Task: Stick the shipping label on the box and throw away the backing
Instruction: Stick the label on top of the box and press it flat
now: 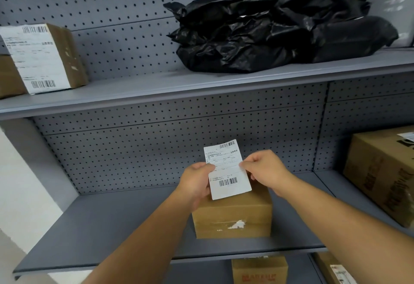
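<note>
Grey metal shelving with a perforated back panel [139, 149] fills our view, and on its middle shelf [107, 227] sits the small cardboard box [233, 214] we are working on, plain brown with a torn white scrap on its front face. Just above the box's top we hold the shipping label [227, 169] upright and slightly tilted, printed side towards us, with one barcode near its top and another near its bottom. Our left hand [196, 183] grips the label's left edge, thumb on the front and fingers closed behind it. Our right hand [264, 169] pinches the right edge at about the same height, fingers closed on the paper. We cannot tell whether the backing has begun to part from the label, nor whether the lower edge touches the box.

Further out, at the right end of the same shelf, stands a larger cardboard carton [383, 176] with red print. On the upper shelf [156, 86] a heap of black plastic mailer bags [268, 35] lies to the right, and a labelled box [44, 57] with its own barcodes stands at the left. Below the middle shelf we see the top of another small box [259, 270] with red lettering.
</note>
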`<state>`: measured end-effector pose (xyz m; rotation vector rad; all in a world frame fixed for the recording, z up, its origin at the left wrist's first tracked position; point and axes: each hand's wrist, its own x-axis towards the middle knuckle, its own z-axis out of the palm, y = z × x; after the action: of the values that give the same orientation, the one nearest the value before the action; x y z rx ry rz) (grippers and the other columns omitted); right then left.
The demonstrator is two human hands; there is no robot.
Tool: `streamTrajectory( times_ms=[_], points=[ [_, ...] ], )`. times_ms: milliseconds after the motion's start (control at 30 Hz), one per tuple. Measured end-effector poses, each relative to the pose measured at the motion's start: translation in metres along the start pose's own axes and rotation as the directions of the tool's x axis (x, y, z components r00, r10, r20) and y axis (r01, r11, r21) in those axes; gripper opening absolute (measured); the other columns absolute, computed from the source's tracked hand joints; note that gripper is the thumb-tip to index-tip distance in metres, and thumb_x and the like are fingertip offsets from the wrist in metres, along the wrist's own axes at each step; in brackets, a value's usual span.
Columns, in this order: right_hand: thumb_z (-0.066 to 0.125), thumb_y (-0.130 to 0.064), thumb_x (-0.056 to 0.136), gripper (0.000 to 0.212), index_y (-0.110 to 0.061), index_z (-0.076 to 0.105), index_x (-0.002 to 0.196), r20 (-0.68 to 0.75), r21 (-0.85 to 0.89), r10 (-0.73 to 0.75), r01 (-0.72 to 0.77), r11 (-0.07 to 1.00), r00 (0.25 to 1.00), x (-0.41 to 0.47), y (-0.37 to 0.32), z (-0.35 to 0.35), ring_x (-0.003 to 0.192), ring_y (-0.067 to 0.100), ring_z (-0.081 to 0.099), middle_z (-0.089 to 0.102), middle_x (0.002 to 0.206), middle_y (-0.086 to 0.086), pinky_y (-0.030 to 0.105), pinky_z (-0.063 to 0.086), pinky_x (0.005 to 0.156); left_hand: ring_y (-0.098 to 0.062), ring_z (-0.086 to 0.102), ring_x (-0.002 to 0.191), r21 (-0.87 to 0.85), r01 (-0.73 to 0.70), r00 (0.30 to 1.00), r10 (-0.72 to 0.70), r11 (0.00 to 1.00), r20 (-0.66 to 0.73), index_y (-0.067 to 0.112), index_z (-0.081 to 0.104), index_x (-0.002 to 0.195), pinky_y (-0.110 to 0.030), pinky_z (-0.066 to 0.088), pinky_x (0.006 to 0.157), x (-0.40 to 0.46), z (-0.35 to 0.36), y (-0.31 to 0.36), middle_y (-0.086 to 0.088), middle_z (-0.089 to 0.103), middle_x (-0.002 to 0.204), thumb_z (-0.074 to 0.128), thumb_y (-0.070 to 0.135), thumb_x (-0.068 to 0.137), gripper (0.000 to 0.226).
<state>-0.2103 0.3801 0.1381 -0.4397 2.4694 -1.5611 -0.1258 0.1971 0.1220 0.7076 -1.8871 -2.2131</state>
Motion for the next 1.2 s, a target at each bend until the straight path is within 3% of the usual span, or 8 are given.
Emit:
streamTrajectory(
  times_ms=[167,300,400,567,733,867,967,1200],
  points=[
    [0.072,-0.017,0.092,0.013,-0.006,0.079,0.091,0.007,0.077,0.086,-0.087,0.993,0.996,0.009,0.014,-0.013,0.062,0.014,0.058,0.08,0.094,0.015,0.025,0.048,0.058,-0.016,0.07,0.08,0.263,-0.081,0.963,0.144,0.961,-0.229,0.017,0.07,0.105,-0.03,0.055,0.072,0.011,-0.013,-0.007,-0.007,0.077,0.095,0.057,0.017,0.098,0.015],
    [0.073,-0.018,0.09,0.016,-0.003,0.077,0.095,-0.017,0.086,0.147,-0.145,0.986,0.989,0.016,0.023,-0.018,0.06,0.015,0.057,0.078,0.098,0.025,0.022,0.04,0.049,-0.011,0.054,0.068,0.409,-0.092,0.951,0.202,0.908,-0.234,0.01,0.066,0.109,-0.014,0.044,0.053,0.02,-0.031,-0.018,-0.002,0.064,0.087,0.054,0.008,0.097,0.017],
    [0.074,-0.02,0.088,0.018,-0.003,0.077,0.093,-0.012,0.082,0.187,-0.185,0.979,0.982,0.02,0.027,-0.014,0.062,0.02,0.052,0.073,0.087,0.029,0.023,0.032,0.041,-0.016,0.067,0.086,0.513,-0.1,0.962,0.214,0.853,-0.17,0.019,0.065,0.116,-0.023,0.052,0.069,0.026,-0.042,-0.026,-0.001,0.071,0.107,0.058,0.013,0.095,0.023],
    [0.075,-0.019,0.087,0.019,-0.001,0.076,0.091,0.021,0.078,0.222,-0.223,0.972,0.975,0.021,0.027,0.003,0.067,0.025,0.047,0.061,0.074,0.016,0.028,0.027,0.045,-0.014,0.067,0.081,0.573,-0.11,0.982,0.177,0.812,-0.062,0.036,0.063,0.114,-0.039,0.06,0.078,0.029,-0.051,-0.036,0.015,0.066,0.1,0.06,0.02,0.095,0.024],
    [0.074,-0.022,0.088,0.024,0.002,0.072,0.088,0.02,0.041,0.244,-0.244,0.969,0.97,0.022,0.027,0.017,0.061,0.022,0.043,0.06,0.072,0.014,0.026,0.026,0.041,-0.007,0.067,0.097,0.565,-0.153,0.98,0.197,0.811,-0.016,0.048,0.062,0.108,-0.037,0.059,0.09,0.03,-0.058,-0.043,0.016,0.064,0.123,0.059,0.034,0.087,0.025],
    [0.074,-0.021,0.088,0.023,0.001,0.072,0.082,0.003,0.027,0.26,-0.26,0.965,0.966,0.022,0.027,0.023,0.068,0.026,0.042,0.06,0.073,0.015,0.028,0.025,0.045,-0.012,0.067,0.092,0.525,-0.182,0.977,0.215,0.831,-0.002,0.038,0.063,0.118,-0.027,0.051,0.076,0.035,-0.061,-0.048,0.002,0.063,0.126,0.062,0.03,0.091,0.027],
    [0.073,-0.021,0.088,0.028,0.005,0.075,0.095,-0.002,0.014,0.269,-0.269,0.963,0.963,0.022,0.026,0.026,0.068,0.026,0.042,0.062,0.075,0.015,0.027,0.026,0.044,-0.013,0.068,0.092,0.513,-0.174,0.979,0.203,0.84,-0.001,0.038,0.063,0.119,-0.026,0.05,0.073,0.039,-0.063,-0.05,0.001,0.062,0.126,0.063,0.032,0.091,0.028],
    [0.071,-0.019,0.089,0.021,0.0,0.073,0.081,-0.054,-0.109,0.266,-0.27,0.957,0.962,0.021,0.019,0.028,0.041,0.014,0.034,0.052,0.055,0.007,0.023,0.026,0.04,-0.014,0.066,0.084,0.485,-0.176,0.981,0.194,0.857,0.012,0.039,0.063,0.117,-0.025,0.048,0.067,0.043,-0.066,-0.053,-0.006,0.065,0.124,0.065,0.033,0.09,0.027]
  ],
)
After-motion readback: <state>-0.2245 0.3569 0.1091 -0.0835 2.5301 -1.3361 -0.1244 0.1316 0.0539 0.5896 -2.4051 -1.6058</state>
